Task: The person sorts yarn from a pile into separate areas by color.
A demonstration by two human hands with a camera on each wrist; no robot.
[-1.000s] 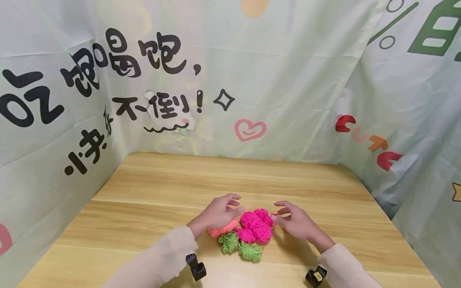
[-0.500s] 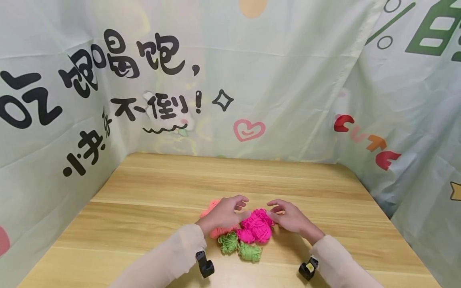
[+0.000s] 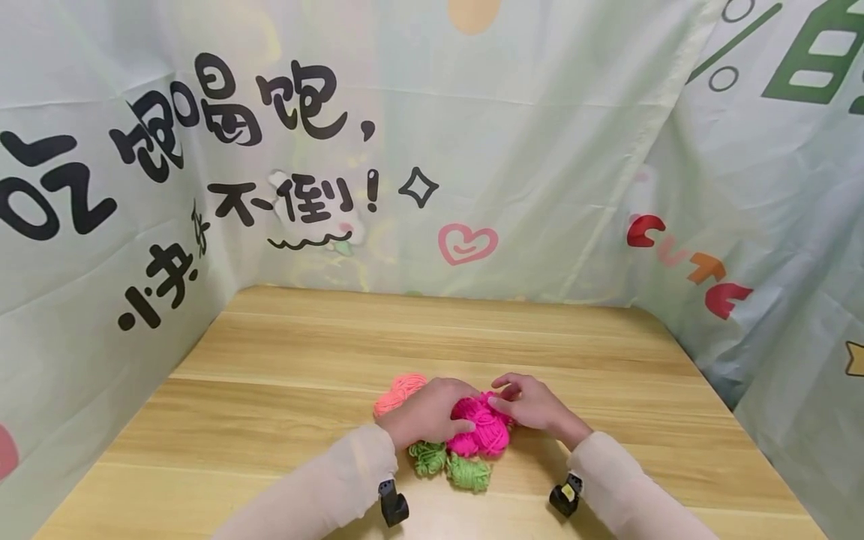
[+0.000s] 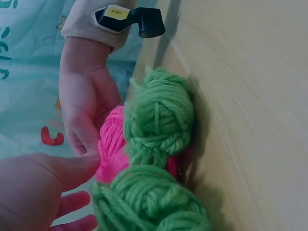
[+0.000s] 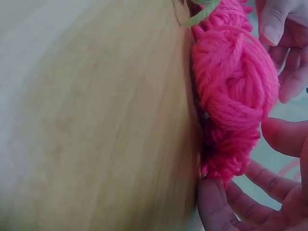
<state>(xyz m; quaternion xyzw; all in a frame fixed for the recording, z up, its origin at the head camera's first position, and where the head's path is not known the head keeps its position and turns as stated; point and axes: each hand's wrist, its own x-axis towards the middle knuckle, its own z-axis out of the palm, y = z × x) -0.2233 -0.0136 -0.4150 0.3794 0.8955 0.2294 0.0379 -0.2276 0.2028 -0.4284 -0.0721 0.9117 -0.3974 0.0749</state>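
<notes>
Bright pink yarn bundles [image 3: 487, 431] lie clustered on the table between the two hands. My left hand [image 3: 432, 411] reaches over their left side, its thumb [image 4: 79, 168] right at the pink yarn and its other fingers loosely bent. At the right side is my right hand [image 3: 536, 403], its thumb [image 5: 284, 134] beside the yarn and its fingertips against the end of a bundle [image 5: 236, 82]. Two small green yarn bundles, one on the left [image 3: 428, 457] and one on the right [image 3: 470, 474], sit just in front. Coral-orange yarn [image 3: 401, 394] is partly hidden behind my left hand.
A wooden table [image 3: 304, 337] carries the yarn. Printed fabric [image 3: 560, 150] hangs behind it and along both sides. A small black camera is strapped under each sleeve, one at the left wrist [image 3: 394, 504] and one at the right [image 3: 565, 496].
My left hand has moved right, off the orange yarn and onto the pink. My right hand has shifted left, closer to the pink yarn. The yarn bundles stay in place.
</notes>
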